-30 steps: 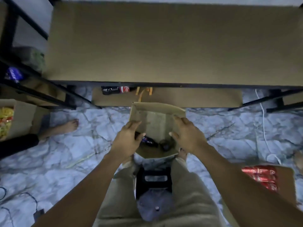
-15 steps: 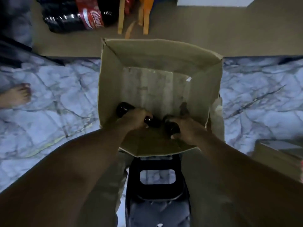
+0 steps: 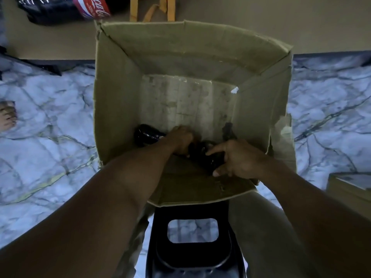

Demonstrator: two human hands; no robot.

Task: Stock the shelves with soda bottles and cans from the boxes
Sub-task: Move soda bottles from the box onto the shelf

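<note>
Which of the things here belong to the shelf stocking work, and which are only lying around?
Part of the job: cardboard box; left dark bottle in the left hand; right dark bottle in the right hand; cola bottle lying on the shelf board.
Just lying about: black stool; orange straps; second box at the right edge.

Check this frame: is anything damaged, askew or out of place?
The cardboard box is worn: its right wall is torn and ragged toward the near corner, and its floor is stained. On the low shelf behind, a cola bottle lies on its side.
</note>
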